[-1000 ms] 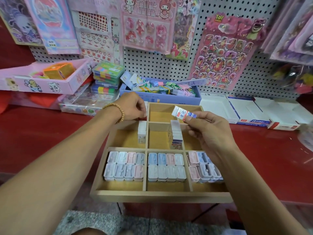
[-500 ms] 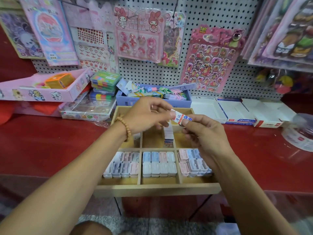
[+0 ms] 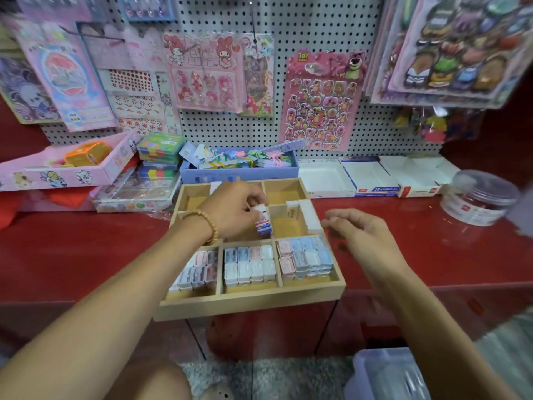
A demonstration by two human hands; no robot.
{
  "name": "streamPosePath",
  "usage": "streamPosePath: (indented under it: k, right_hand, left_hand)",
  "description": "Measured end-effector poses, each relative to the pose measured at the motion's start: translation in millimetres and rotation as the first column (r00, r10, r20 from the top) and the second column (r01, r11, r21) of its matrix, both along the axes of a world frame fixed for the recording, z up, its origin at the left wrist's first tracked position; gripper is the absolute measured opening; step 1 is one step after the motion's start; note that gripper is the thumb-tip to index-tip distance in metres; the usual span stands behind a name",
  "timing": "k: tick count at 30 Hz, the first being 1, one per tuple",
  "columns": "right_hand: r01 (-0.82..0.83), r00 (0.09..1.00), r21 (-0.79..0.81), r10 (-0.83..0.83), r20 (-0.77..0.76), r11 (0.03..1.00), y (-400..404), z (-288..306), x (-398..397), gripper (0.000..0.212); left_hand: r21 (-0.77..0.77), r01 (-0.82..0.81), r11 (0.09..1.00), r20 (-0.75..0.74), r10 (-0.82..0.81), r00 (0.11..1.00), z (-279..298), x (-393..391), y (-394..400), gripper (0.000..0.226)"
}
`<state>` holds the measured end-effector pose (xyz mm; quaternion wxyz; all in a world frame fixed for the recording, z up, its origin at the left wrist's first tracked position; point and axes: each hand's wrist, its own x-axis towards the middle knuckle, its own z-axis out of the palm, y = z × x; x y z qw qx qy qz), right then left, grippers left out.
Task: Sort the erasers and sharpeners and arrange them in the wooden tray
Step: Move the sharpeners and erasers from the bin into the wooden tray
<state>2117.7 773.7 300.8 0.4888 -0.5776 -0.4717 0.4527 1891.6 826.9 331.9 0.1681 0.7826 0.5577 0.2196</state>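
**Room in the far compartments, front row packed**

The compartmented wooden tray has bare floor at twelve and one o'clock. Pastel rectangular sharpeners fill the six o'clock row; white wrapped erasers stand at three o'clock beside open red counter.

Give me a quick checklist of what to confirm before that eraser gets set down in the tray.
1. Eraser held firmly: ok. The left hand pinches the eraser at its top.
2. Eraser over the right spot: ok. It hangs above the eraser stack in the wooden tray's middle row.
3. Right hand out of the way: ok. The right hand is open and holds nothing, beside the tray.
4. Room left on the stack: cannot tell, the left hand hides it.
5. Front row undisturbed: ok. The sharpeners sit packed in their three compartments.
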Motion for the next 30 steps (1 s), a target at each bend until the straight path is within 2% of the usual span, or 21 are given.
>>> streamPosePath:
  k: [5,7,15,19,22,25,28,30]
  right_hand:
    - [0.058,0.986,0.029,-0.062,0.157,0.998,-8,-14,39,0.016]
    - [0.079,0.979,0.024,-0.082,0.187,0.997,-12,-20,50,0.016]
    - [0.123,0.976,0.008,-0.122,0.181,0.992,-23,-37,64,0.021]
    - [0.124,0.975,-0.002,-0.122,0.186,0.992,-24,-38,64,0.019]
    - [0.127,0.975,-0.001,-0.124,0.182,0.992,-29,-35,66,0.017]
    - [0.14,0.975,0.007,-0.14,0.17,0.99,-40,-28,68,0.017]
    - [0.162,0.974,0.009,-0.161,0.159,0.987,-53,-20,75,0.016]
    - [0.18,0.973,0.012,-0.18,0.147,0.984,-66,-15,82,0.016]
  left_hand:
    - [0.063,0.035,0.997,-0.288,-0.015,0.958,-21,4,7,0.022]
    - [0.08,0.045,0.996,-0.338,-0.015,0.941,-28,9,8,0.024]
    - [0.094,0.017,0.995,-0.243,0.007,0.97,-51,13,13,0.019]
    - [0.066,0.02,0.998,-0.264,-0.002,0.964,-43,13,12,0.019]
    - [0.081,-0.043,0.996,-0.295,0.065,0.953,-30,15,8,0.022]
    - [0.117,-0.07,0.991,-0.214,0.094,0.972,-17,22,-5,0.02]
    - [0.072,-0.028,0.997,0.049,0.024,0.998,-9,44,-34,0.009]
    - [-0.02,0.03,0.999,0.253,-0.024,0.967,-9,64,-60,0.006]
